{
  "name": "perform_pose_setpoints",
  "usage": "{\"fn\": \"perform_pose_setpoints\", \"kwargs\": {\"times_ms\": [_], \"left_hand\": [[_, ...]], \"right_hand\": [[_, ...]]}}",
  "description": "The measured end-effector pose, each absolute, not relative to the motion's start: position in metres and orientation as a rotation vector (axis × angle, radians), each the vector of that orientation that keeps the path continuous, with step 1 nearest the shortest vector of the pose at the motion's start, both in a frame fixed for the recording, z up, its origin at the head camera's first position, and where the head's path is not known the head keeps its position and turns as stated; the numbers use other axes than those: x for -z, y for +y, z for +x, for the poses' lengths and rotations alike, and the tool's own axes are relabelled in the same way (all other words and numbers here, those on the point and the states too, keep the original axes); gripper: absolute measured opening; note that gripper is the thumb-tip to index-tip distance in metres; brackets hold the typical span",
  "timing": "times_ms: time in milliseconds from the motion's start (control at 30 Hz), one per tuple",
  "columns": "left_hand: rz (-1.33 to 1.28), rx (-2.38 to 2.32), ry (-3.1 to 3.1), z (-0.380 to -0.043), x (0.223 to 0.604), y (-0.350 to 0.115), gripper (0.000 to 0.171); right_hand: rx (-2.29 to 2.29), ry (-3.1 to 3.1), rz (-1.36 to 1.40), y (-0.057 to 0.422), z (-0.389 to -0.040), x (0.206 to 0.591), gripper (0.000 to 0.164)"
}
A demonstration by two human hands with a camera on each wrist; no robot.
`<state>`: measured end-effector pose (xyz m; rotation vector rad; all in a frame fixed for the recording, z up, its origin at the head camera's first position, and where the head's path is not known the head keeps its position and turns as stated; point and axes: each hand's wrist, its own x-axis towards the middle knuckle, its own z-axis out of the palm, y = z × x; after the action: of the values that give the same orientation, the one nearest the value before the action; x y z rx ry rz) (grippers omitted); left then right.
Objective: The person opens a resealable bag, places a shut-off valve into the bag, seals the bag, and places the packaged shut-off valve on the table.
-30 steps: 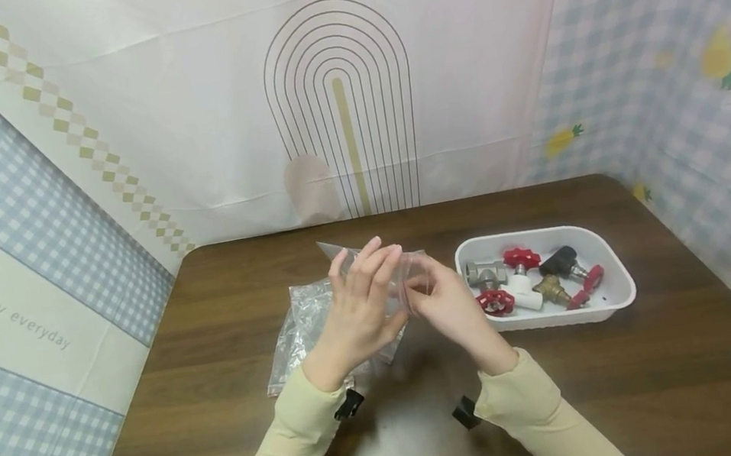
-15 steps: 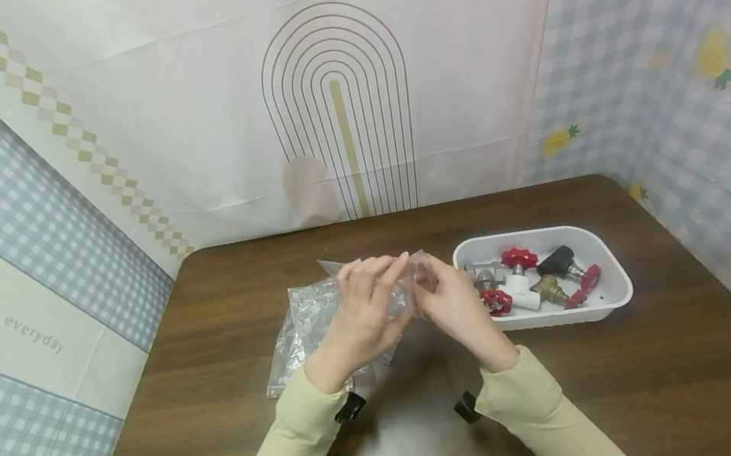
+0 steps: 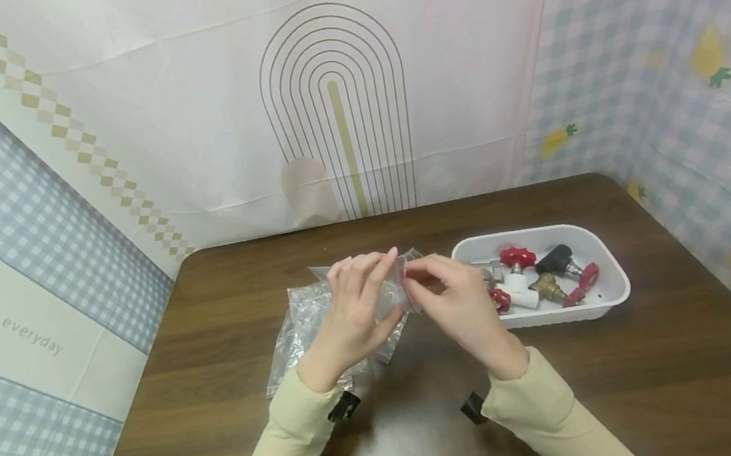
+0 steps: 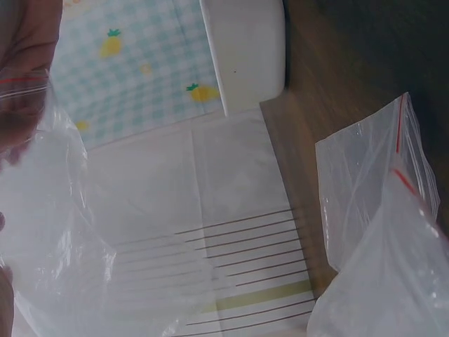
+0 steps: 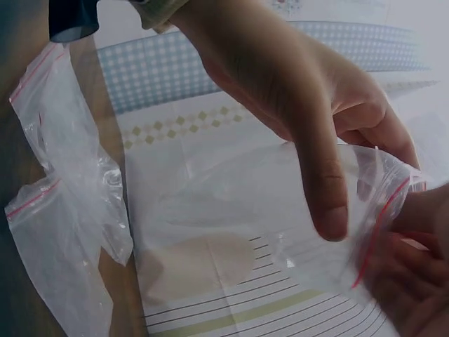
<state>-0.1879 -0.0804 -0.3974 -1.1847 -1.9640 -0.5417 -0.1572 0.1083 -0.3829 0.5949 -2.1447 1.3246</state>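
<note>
A clear zip bag (image 5: 379, 232) with a red stripe along its mouth is held up above the table between both hands. My left hand (image 3: 349, 315) grips it, the thumb on the near side and the fingers behind, as the right wrist view shows. At the red-striped mouth, my right hand (image 3: 462, 308) pinches the bag with thumb and fingers; its fingertips are partly hidden and blurred. The bag (image 4: 56, 232) looks like thin film with nothing visible inside. Beneath the left hand, several more clear zip bags (image 3: 308, 320) lie overlapping on the table.
To the right of the right hand stands a white plastic tray (image 3: 614, 299) with several valves and fittings, among them a red handwheel valve (image 3: 517, 257) and a brass fitting (image 3: 547, 287). The brown wooden table (image 3: 226, 277) meets a patterned cloth (image 3: 211, 163) behind.
The left fingers have lowered and the right hand has shifted slightly right and down along the bag's mouth. The loose bags and the tray stay in place.
</note>
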Motion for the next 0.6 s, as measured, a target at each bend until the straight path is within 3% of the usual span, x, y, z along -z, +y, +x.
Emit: {"fn": "perform_pose_setpoints", "kwargs": {"times_ms": [267, 367, 467, 600], "left_hand": [[-1.173, 0.4, -1.983, -0.187, 0.401, -0.082, 0.087], [-1.146, 0.348, -1.989, -0.188, 0.401, -0.084, 0.092], [-1.134, 0.327, -2.005, -0.19, 0.399, -0.088, 0.094], [-1.15, 0.324, -2.056, -0.191, 0.398, -0.094, 0.094]], "right_hand": [[-1.444, -2.309, 0.633, 0.107, -0.157, 0.383, 0.044], [-1.439, -2.373, 0.608, 0.108, -0.157, 0.38, 0.041], [-1.391, -2.497, 0.589, 0.11, -0.157, 0.377, 0.028], [-1.404, -2.669, 0.642, 0.114, -0.157, 0.375, 0.042]]}}
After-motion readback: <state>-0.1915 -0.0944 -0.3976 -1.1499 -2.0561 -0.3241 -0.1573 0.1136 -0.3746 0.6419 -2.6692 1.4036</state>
